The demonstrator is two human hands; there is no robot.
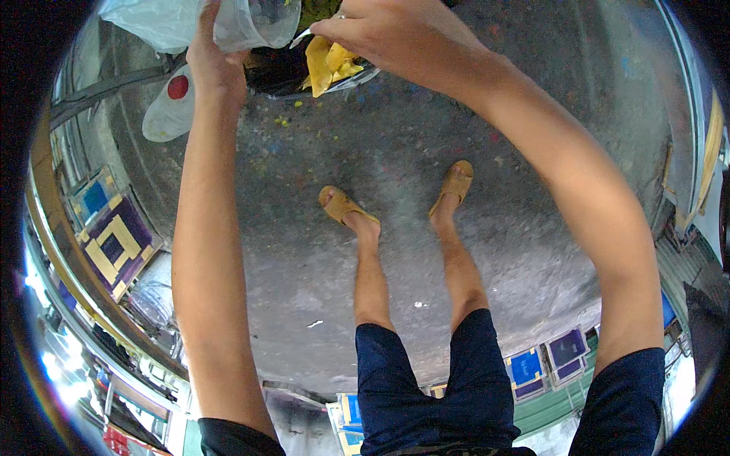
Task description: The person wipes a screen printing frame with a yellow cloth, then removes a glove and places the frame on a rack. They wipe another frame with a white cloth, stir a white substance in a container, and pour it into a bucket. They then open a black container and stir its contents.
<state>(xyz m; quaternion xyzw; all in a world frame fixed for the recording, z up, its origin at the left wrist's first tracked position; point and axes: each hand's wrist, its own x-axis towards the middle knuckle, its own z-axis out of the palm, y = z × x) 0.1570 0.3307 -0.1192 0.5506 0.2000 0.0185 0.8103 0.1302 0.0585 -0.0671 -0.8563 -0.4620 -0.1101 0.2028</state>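
Both my arms reach forward to the top edge of the head view. My left hand (217, 64) is closed around a clear plastic tub (262, 26), tilted and partly cut off by the edge. My right hand (388, 34) is bent inward beside the tub's mouth, its fingers curled; a thin pale edge shows by its fingertips, too small to name. Under the right hand, yellow crumpled material (323, 64) lies at the opening of a black-lined bin (274, 72). I cannot tell whether the right hand touches it.
A pale plastic bag (148, 23) is beside my left hand, and a whitish bag with a red spot (163, 110) sits below it. Framed screens (118, 243) lean at the left; more frames (525, 372) stand behind my legs. Paint specks mark the concrete floor (304, 144).
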